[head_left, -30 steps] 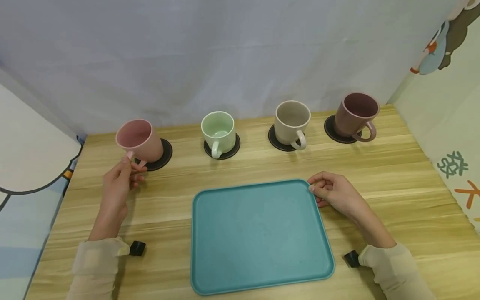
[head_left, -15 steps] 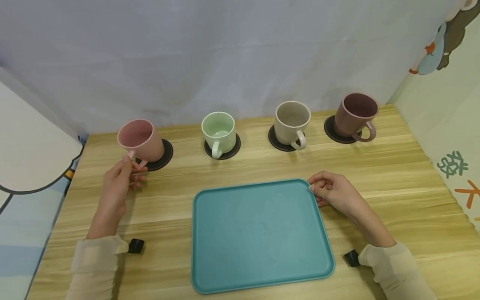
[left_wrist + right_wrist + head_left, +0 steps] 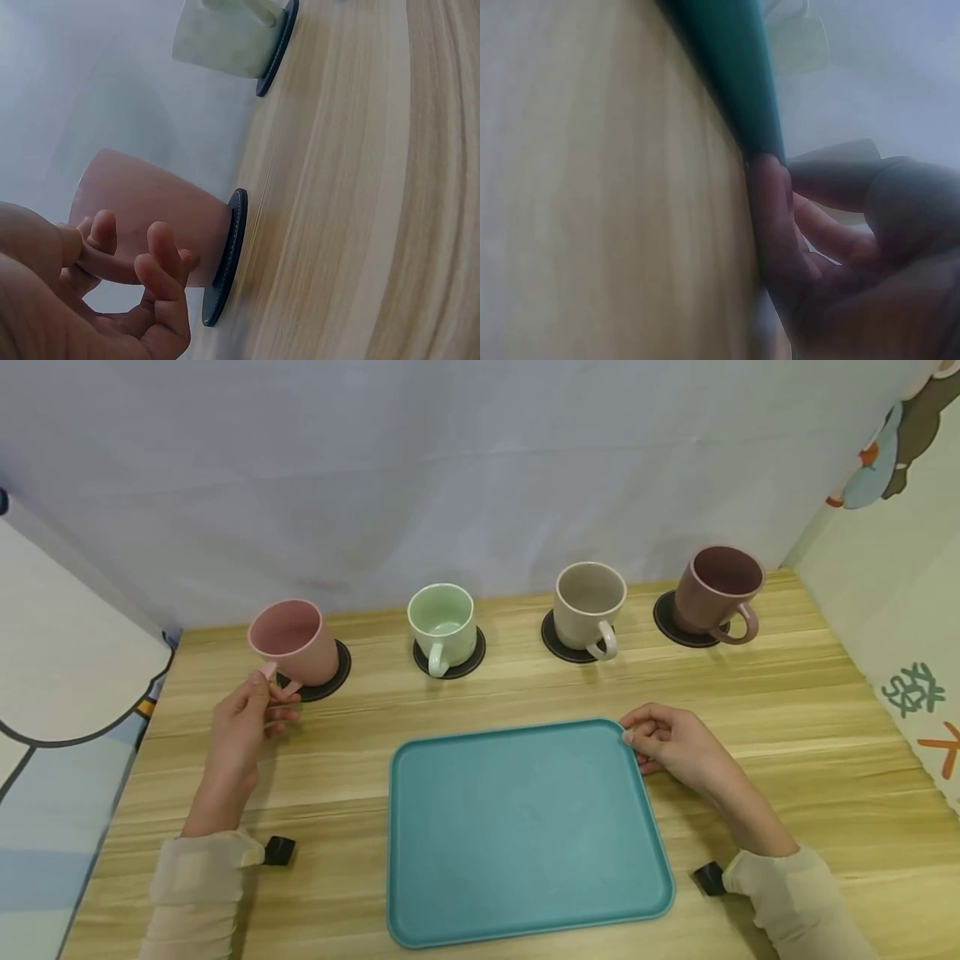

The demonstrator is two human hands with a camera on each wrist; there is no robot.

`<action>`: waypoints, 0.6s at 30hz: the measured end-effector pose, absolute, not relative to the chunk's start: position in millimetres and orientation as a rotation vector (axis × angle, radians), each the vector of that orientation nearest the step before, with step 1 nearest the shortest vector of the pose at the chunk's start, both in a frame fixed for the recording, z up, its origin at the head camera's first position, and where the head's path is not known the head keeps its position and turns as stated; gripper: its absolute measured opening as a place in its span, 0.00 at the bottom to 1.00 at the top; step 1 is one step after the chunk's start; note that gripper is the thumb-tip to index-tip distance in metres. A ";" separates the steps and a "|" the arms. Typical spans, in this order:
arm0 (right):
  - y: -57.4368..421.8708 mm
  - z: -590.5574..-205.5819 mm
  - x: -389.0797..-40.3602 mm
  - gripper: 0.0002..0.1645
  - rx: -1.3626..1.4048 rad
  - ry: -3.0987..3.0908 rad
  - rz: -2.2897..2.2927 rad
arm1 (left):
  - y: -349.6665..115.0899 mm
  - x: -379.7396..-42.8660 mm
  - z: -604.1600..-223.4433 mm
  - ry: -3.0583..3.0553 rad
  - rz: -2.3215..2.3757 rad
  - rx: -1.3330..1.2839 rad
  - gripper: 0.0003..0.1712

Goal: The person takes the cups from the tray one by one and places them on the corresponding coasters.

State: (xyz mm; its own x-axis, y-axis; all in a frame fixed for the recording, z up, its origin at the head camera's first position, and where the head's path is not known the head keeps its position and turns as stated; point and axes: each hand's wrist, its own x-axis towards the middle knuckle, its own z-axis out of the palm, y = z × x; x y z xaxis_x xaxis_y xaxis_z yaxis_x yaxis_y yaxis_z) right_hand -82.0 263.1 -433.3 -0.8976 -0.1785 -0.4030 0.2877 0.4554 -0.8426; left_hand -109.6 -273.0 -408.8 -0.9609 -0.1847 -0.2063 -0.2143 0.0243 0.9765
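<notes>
At the left, my left hand (image 3: 238,718) pinches the handle of a pink mug (image 3: 307,652) between thumb and forefinger, the other fingers loosely bent below. The mug's base sits on a round black coaster (image 3: 333,683) with a stitched edge. In the left wrist view the base of the pink mug (image 3: 161,202) meets the coaster (image 3: 234,247). My right hand (image 3: 678,745) pinches the far right corner of a teal rectangular tray (image 3: 525,835). In the right wrist view, my right hand (image 3: 832,247) has thumb and finger at the rim of the tray (image 3: 735,75), low against the table.
To the right of the pink mug stand a pale green mug (image 3: 453,639), a beige mug (image 3: 581,618) and a dark mauve mug (image 3: 697,597), each on a black coaster. A grey-white cloth wall (image 3: 450,468) rises behind. Wood-grain table (image 3: 337,760) surrounds the tray.
My left hand and the pink mug have shifted slightly right, the mug further over its coaster. My right hand keeps its hold on the tray corner; the whole view has drifted slightly.
</notes>
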 end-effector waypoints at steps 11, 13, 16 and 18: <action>262.1 -432.8 -81.7 0.20 0.087 2.266 -1.438 | -274.6 -108.3 -409.7 2.185 2.188 -0.468 0.24; 262.0 -432.6 -81.8 0.19 0.086 2.272 -1.436 | -275.6 -108.4 -409.7 2.192 2.172 -0.475 0.25; 261.8 -431.4 -81.5 0.19 0.091 2.275 -1.433 | -277.9 -109.2 -409.8 2.194 2.129 -0.476 0.24; 261.8 -431.2 -81.2 0.19 0.096 2.274 -1.431 | -279.6 -109.8 -410.0 2.193 2.095 -0.463 0.25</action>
